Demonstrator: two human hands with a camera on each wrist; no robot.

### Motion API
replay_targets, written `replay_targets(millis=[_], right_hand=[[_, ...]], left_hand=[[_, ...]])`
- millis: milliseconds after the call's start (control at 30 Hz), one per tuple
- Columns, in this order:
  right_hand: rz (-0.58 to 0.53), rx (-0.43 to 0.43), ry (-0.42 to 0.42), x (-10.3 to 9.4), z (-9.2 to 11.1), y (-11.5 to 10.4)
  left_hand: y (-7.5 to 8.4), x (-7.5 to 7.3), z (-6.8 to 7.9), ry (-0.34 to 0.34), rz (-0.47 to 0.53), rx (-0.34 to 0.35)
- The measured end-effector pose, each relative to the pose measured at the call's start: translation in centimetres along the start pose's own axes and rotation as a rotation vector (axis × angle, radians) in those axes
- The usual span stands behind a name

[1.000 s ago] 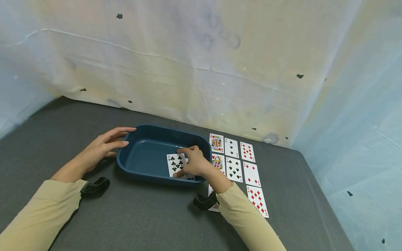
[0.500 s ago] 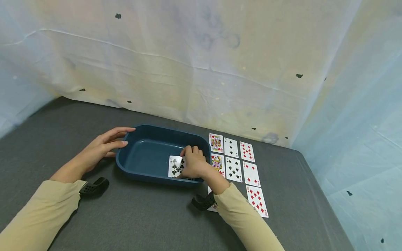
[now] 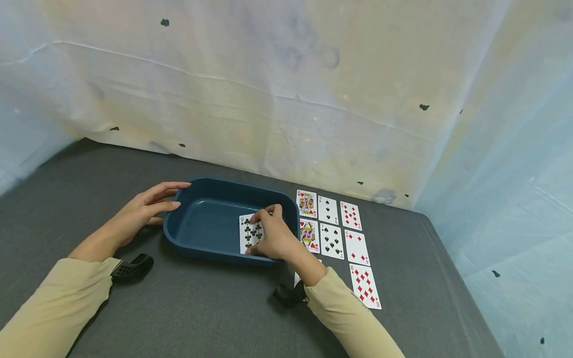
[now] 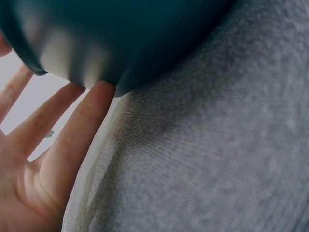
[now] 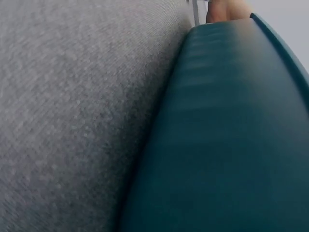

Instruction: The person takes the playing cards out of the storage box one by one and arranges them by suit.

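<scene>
A dark blue tray point(image 3: 210, 219) with rounded corners stands on the grey cloth. My left hand point(image 3: 145, 209) touches its left end, fingers extended; the left wrist view has the fingertips point(image 4: 104, 89) against the outer wall. Inside the tray's right part, my right hand point(image 3: 279, 236) holds a playing card point(image 3: 247, 232), a club card, between thumb and fingers at its near and far edges. The hand covers the card's right side. In the right wrist view, the tray's long outer wall point(image 5: 217, 121) hides this hand's work.
Right of the tray lie face-up cards in rows, among them a king point(image 3: 307, 204), a seven of spades point(image 3: 332, 241), a four of diamonds point(image 3: 356, 247) and a ten of diamonds point(image 3: 364, 286). My right forearm partly covers another card. A pale curtain point(image 3: 268, 89) hangs behind.
My right hand has shifted and spread its thumb and fingers across the club card, which has turned slightly and sits higher in view. The left hand stays at the tray's end.
</scene>
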State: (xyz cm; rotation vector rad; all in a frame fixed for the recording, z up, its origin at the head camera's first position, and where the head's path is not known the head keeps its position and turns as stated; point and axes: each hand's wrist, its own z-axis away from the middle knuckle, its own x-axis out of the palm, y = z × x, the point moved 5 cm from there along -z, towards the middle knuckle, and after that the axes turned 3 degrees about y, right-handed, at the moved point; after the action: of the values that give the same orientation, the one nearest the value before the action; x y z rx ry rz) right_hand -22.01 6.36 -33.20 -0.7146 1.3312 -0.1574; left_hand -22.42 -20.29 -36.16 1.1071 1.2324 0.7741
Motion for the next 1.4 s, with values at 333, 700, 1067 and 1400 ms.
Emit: replay_targets(millis=[333, 700, 1067, 1400], right_hand=[[-0.217, -0.092, 0.188, -1.5, 0.0, 0.0], [-0.802, -0.183, 0.349, -3.6, 0.7, 1.4], [-0.791, -0.099, 0.435, -5.7, 1.4, 3.9], [-0.740, 0.048, 0.560, -7.3, 2.0, 8.6]], left_hand=[[0.0, 0.0, -0.1, 0.006, -0.002, -0.013], [0.0, 0.3, -0.1, -0.002, 0.004, 0.006], [-0.1, 0.1, 0.0, 0.001, -0.001, 0.012], [-0.1, 0.0, 0.0, 0.005, -0.007, 0.012]])
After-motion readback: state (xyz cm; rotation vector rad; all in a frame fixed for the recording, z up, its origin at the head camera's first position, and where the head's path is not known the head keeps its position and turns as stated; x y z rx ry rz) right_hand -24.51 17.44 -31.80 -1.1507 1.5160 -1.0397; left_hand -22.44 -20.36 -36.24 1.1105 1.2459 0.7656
